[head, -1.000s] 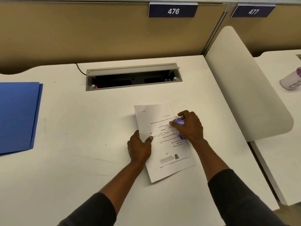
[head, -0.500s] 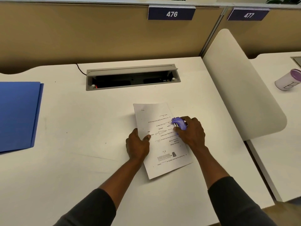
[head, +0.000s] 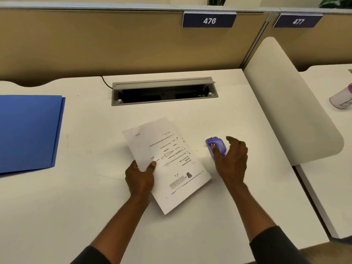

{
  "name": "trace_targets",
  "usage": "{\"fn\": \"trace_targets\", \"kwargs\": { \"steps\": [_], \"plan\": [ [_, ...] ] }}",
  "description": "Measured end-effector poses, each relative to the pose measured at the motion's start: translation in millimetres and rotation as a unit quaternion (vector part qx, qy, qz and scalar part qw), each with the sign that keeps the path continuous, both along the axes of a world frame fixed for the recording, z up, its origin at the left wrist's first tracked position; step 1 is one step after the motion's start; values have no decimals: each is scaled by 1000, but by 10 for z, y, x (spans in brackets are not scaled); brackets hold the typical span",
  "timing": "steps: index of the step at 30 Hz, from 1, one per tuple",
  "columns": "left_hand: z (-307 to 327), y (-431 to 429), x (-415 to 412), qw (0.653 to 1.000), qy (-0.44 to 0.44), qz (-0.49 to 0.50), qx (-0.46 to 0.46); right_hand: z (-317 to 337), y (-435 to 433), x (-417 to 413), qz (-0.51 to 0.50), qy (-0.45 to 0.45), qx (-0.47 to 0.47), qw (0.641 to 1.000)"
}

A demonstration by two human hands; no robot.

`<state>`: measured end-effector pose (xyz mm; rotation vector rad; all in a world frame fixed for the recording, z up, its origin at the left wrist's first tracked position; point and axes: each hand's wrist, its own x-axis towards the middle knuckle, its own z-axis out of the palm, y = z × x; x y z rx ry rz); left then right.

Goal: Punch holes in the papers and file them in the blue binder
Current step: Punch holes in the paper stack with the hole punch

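Note:
A printed sheet of paper [head: 171, 168] lies skewed at the middle of the white desk [head: 85, 197]. My left hand [head: 140, 180] pinches its left edge, thumb on top and fingers under the sheet. A small purple hole punch [head: 219, 144] stands on the desk just right of the paper, apart from it. My right hand [head: 232, 161] wraps around the punch, with the thumb resting on its top. The blue binder [head: 28, 130] lies closed at the far left of the desk, well away from both hands.
A grey cable box [head: 163, 92] with its lid open is set into the desk behind the paper. A curved white divider [head: 285, 101] rises at the desk's right edge. Beyond it, a white cup with a purple lid [head: 342, 100] stands on the neighbouring desk.
The punch was on the paper's right edge under my right hand; it has come off the sheet to the right. My left hand has turned and drawn the paper leftward.

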<state>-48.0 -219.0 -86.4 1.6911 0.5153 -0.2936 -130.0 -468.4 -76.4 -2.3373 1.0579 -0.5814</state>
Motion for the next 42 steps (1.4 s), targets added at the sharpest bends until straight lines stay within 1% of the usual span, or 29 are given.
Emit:
{"fn": "trace_targets", "kwargs": {
  "steps": [1, 2, 3, 4, 5, 7, 8, 9, 10, 11, 12, 15, 18, 20, 23, 24, 26, 27, 28, 30, 31, 32, 33, 35, 39, 42],
  "plan": [
    [8, 54, 8, 1000, 6, 24, -18, 51, 177, -54, -11, -25, 16, 1000],
    [28, 117, 13, 998, 6, 48, -33, 85, 382, -116, -22, -46, 51, 997],
    [46, 176, 23, 997, 4, 68, -44, 140, 594, -179, -39, -64, 110, 991],
    [84, 233, 32, 995, -1, 85, -56, 196, 810, -230, -64, -69, 194, 976],
    [125, 261, 36, 993, -5, 98, -69, 240, 996, -280, -91, -61, 297, 949],
    [203, 331, 31, 988, -12, 125, -89, 321, 1350, -356, -111, -50, 496, 860],
    [227, 360, 18, 986, -15, 134, -99, 352, 1495, -383, -105, -57, 566, 816],
    [240, 378, 1, 984, -15, 140, -106, 367, 1613, -397, -94, -68, 607, 786],
    [257, 402, -25, 983, -14, 145, -112, 386, 1730, -400, -80, -82, 626, 771],
    [261, 429, -54, 982, -13, 148, -114, 408, 1834, -402, -66, -96, 626, 771],
    [254, 452, -88, 982, -10, 149, -114, 411, 1906, -403, -59, -109, 612, 781],
    [254, 552, -226, 982, -1, 144, -122, 423, 1994, -400, -61, -126, 532, 835],
    [255, 701, -315, 975, 33, 157, -154, 428, 1911, -402, -28, -98, 488, 867],
    [239, 870, -317, 962, 65, 191, -183, 453, 1779, -422, 16, -75, 485, 871],
    [205, 1243, -227, 943, 101, 240, -209, 493, 1437, -441, 91, -24, 498, 862],
    [189, 1394, -193, 942, 117, 237, -208, 491, 1294, -436, 119, 6, 496, 860],
    [172, 1671, -136, 944, 147, 196, -221, 512, 998, -389, 174, 79, 465, 864],
    [167, 1792, -124, 945, 156, 166, -233, 530, 864, -352, 201, 118, 446, 864],
    [170, 1885, -114, 953, 163, 114, -228, 557, 740, -303, 227, 155, 430, 860],
    [202, 2000, -128, 973, 166, -38, -155, 616, 564, -165, 277, 225, 394, 847],
    [225, 2003, -148, 974, 165, -101, -116, 637, 491, -82, 295, 255, 369, 844],
    [233, 1995, -180, 972, 166, -138, -91, 654, 443, 8, 314, 279, 342, 840],
    [224, 1962, -208, 971, 168, -155, -75, 655, 392, 99, 330, 300, 314, 838],
    [201, 1871, -299, 970, 169, -167, -51, 662, 347, 300, 364, 344, 248, 829],
    [210, 1700, -535, 972, 177, -153, 2, 678, 307, 695, 410, 419, 93, 805],
    [247, 1600, -737, 965, 200, -168, 9, 666, 324, 947, 435, 452, 25, 779]
  ]
}}
